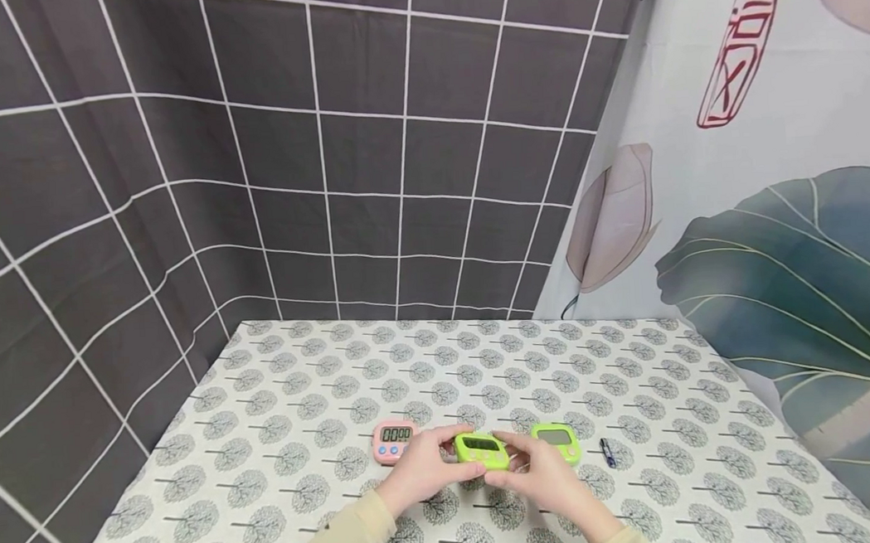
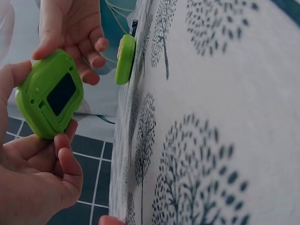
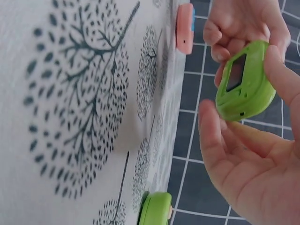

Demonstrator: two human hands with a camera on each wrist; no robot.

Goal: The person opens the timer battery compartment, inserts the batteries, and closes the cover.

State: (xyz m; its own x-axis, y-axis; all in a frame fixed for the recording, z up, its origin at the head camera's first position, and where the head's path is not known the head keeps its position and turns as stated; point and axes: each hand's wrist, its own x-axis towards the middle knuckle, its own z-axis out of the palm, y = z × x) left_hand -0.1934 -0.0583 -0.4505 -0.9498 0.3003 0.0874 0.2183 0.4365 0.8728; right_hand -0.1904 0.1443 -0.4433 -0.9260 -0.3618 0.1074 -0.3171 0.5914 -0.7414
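A lime-green digital timer (image 1: pixel 482 453) is held up over the table between both hands, its dark display facing up toward the head camera. My left hand (image 1: pixel 426 465) pinches one end with thumb and fingers. My right hand (image 1: pixel 543 474) holds the opposite end, thumb on the near edge and index finger at the far edge. In the left wrist view, the underside of the green timer (image 2: pixel 47 101) shows a dark rectangular patch. A pink timer (image 1: pixel 387 452) reading 00:00 lies beside my left hand. Another green timer (image 1: pixel 556 436), its screen blank, lies just beyond my right hand.
A small dark, pen-like item (image 1: pixel 607 453) lies right of the second green timer. The tree-print cloth (image 1: pixel 309 405) covers the table. A dark grid-patterned curtain (image 1: pixel 360 151) hangs behind and at left, a leaf-print curtain (image 1: pixel 794 266) at right.
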